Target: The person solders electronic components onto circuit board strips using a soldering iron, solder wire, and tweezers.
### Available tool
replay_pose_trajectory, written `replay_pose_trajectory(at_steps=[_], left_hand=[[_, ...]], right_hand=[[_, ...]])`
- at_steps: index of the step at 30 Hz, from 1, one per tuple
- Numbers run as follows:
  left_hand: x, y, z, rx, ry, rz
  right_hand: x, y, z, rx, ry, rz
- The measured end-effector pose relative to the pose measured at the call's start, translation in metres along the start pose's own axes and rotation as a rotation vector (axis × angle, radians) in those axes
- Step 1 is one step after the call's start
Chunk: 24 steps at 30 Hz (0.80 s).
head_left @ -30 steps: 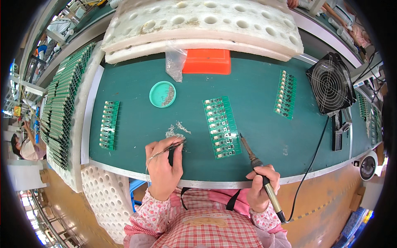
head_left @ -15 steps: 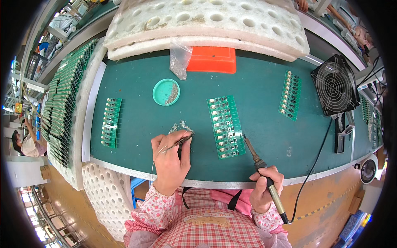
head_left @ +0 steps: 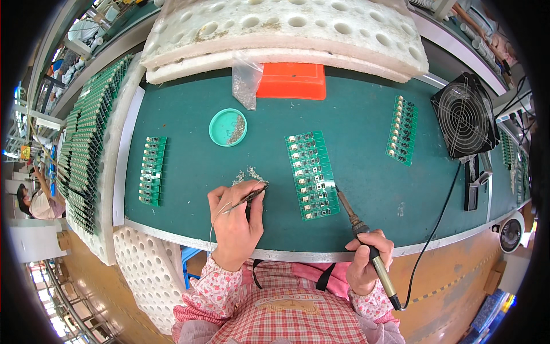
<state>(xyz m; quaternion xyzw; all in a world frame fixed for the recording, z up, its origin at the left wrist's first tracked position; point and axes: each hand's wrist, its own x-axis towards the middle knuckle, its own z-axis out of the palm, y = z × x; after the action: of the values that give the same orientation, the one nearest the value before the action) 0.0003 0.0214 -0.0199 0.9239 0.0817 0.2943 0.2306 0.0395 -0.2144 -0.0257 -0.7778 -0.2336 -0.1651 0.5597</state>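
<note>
My left hand (head_left: pixel 236 226) is closed around black tweezers (head_left: pixel 255 195), with a thin solder wire (head_left: pixel 211 230) running past the fingers. The tweezer tips lie beside a small heap of tiny silvery parts (head_left: pixel 250 174) on the green mat. In my right hand (head_left: pixel 369 264) is a soldering iron (head_left: pixel 358 225), held by its handle. Its tip points at the right edge of a green circuit board panel (head_left: pixel 312 172), close to the lower rows; whether it touches cannot be made out. White and black components sit in rows on that panel.
A turquoise dish (head_left: pixel 218 129) with small parts stands behind my left hand, near a plastic bag (head_left: pixel 247 86) and a red tray (head_left: pixel 295 80). Other panels lie left (head_left: pixel 153 172) and right (head_left: pixel 402 131). A black fan (head_left: pixel 464 117) stands far right; stacked boards (head_left: pixel 94 143) line the left.
Both hands, the tweezers and the iron stay nearly in place. The whole view has shifted very slightly, moving the bench items a little up and left.
</note>
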Motion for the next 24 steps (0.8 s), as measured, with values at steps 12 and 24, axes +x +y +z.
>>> replay_pose_trajectory(at_steps=[12,24], left_hand=[[0.0,0.001,-0.001,0.005,-0.011,0.005],[-0.009,0.043,-0.008,-0.306,-0.173,-0.078]], right_hand=[[-0.001,0.001,-0.001,0.01,-0.002,-0.014],[-0.004,0.004,0.0,0.077,0.072,-0.037]])
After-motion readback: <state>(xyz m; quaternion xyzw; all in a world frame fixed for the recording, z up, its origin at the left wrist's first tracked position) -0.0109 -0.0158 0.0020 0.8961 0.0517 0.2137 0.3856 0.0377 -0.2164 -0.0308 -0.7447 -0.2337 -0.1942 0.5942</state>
